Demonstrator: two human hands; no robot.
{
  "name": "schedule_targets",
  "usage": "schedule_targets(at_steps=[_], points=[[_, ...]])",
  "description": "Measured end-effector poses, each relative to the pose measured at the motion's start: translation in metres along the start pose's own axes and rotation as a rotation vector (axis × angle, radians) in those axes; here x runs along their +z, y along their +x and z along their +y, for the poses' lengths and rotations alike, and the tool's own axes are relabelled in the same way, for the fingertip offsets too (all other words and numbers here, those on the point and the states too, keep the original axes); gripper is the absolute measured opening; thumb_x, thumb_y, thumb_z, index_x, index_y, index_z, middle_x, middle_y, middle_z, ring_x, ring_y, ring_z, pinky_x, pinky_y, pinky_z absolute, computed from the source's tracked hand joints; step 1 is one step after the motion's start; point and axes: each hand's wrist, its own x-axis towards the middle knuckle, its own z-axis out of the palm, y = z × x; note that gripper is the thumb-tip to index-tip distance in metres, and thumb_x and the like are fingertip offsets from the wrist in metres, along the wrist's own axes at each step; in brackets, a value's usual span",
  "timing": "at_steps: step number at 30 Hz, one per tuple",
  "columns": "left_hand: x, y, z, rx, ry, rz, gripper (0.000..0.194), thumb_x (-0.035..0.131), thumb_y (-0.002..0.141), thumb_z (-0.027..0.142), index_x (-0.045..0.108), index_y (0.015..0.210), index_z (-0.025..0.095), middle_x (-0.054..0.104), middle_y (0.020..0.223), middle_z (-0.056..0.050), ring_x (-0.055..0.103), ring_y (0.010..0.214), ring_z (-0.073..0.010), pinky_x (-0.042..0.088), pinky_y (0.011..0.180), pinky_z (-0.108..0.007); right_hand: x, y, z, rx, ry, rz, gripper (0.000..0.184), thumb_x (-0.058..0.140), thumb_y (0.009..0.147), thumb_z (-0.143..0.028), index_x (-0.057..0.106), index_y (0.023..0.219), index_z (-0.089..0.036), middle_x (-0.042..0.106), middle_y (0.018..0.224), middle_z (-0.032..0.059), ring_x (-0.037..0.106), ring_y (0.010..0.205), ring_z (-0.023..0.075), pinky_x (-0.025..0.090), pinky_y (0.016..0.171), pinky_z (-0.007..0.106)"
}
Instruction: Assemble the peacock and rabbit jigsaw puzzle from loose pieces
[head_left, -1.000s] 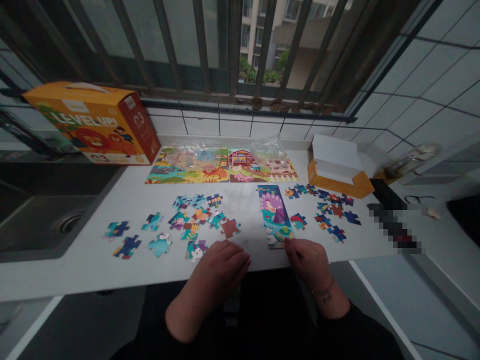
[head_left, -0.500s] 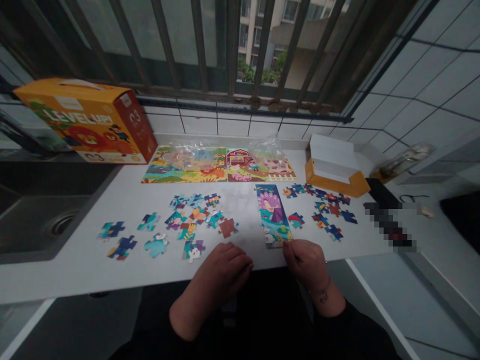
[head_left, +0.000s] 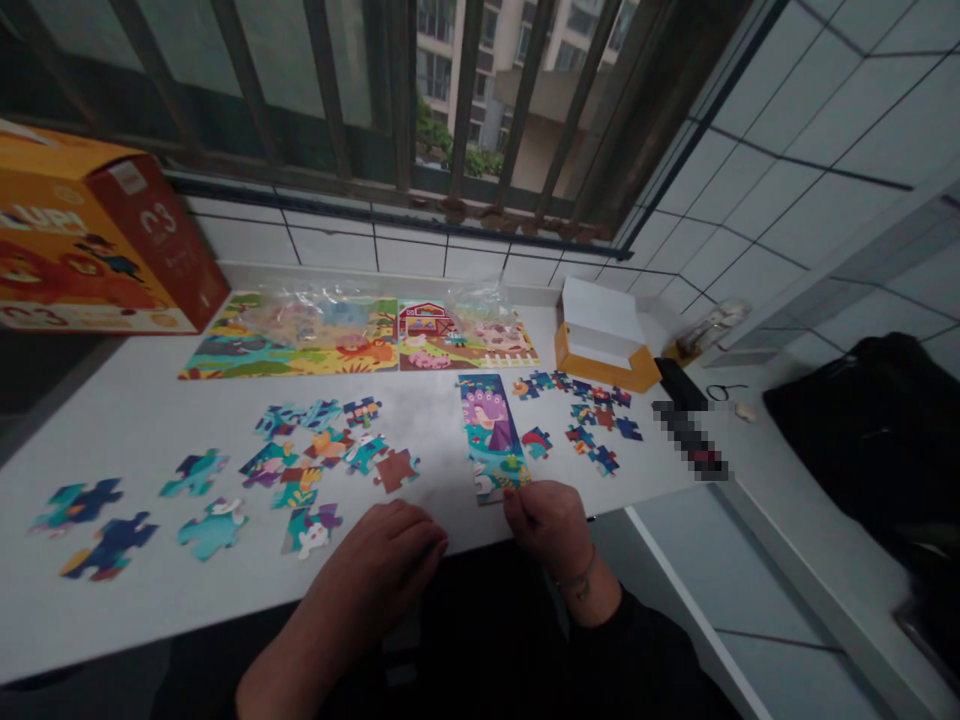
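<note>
A tall picture card (head_left: 486, 425) with a purple creature lies on the white counter, a small tab showing at its top left corner. My right hand (head_left: 553, 522) is closed, its fingertips on the card's lower right corner. My left hand (head_left: 386, 560) rests at the counter's front edge with curled fingers and nothing visible in them. Just beyond it lie a brown jigsaw piece (head_left: 396, 470) and a piece with a white rabbit (head_left: 311, 530). Several loose teal pieces (head_left: 212, 528) spread to the left. Right of the card is a cluster of dark blue pieces (head_left: 600, 420), with one red and teal piece (head_left: 536, 442) nearer the card.
Behind the pieces lie a jungle picture (head_left: 300, 350) and a farm picture (head_left: 465, 335), with clear plastic bags (head_left: 319, 310) on them. An orange box (head_left: 97, 240) stands at left; an open yellow and white box (head_left: 607, 330) sits at right. Dark cloth (head_left: 877, 430) lies far right.
The view has swung to the right, so everything on the counter appears further left. Both hands keep about the same pose and place relative to the card and pieces.
</note>
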Motion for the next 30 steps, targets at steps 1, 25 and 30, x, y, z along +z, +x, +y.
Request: schedule_targets(at_steps=[1, 25, 30], points=[[0.001, 0.000, 0.000, 0.002, -0.001, 0.001, 0.015, 0.059, 0.107, 0.017, 0.071, 0.102, 0.023, 0.073, 0.091, -0.002, 0.067, 0.081, -0.0194, 0.051, 0.073, -0.035, 0.001, 0.000, 0.000, -0.003, -0.007, 0.000, 0.060, 0.045, 0.116, -0.031, 0.051, 0.057, -0.024, 0.053, 0.050, -0.0004, 0.047, 0.048, 0.0135, 0.026, 0.057, 0.037], [-0.061, -0.021, 0.020, -0.166, 0.313, -0.012, 0.018, 0.055, 0.111, 0.021, 0.072, 0.105, 0.021, 0.076, 0.095, -0.007, 0.068, 0.087, -0.0238, 0.056, 0.077, -0.038, -0.004, -0.006, 0.003, -0.081, 0.021, -0.040, 0.057, 0.052, 0.117, -0.030, 0.052, 0.061, -0.024, 0.052, 0.053, -0.0020, 0.050, 0.050, 0.0131, 0.032, 0.060, 0.035], [-0.088, -0.055, -0.003, -0.490, 0.408, -0.108, 0.028, 0.054, 0.107, 0.024, 0.076, 0.124, 0.019, 0.080, 0.125, -0.015, 0.076, 0.110, -0.0330, 0.065, 0.097, -0.052, -0.003, -0.006, 0.003, -0.067, -0.003, -0.040, 0.058, 0.052, 0.117, -0.032, 0.051, 0.059, -0.024, 0.051, 0.053, -0.0016, 0.049, 0.050, 0.0134, 0.031, 0.059, 0.036]])
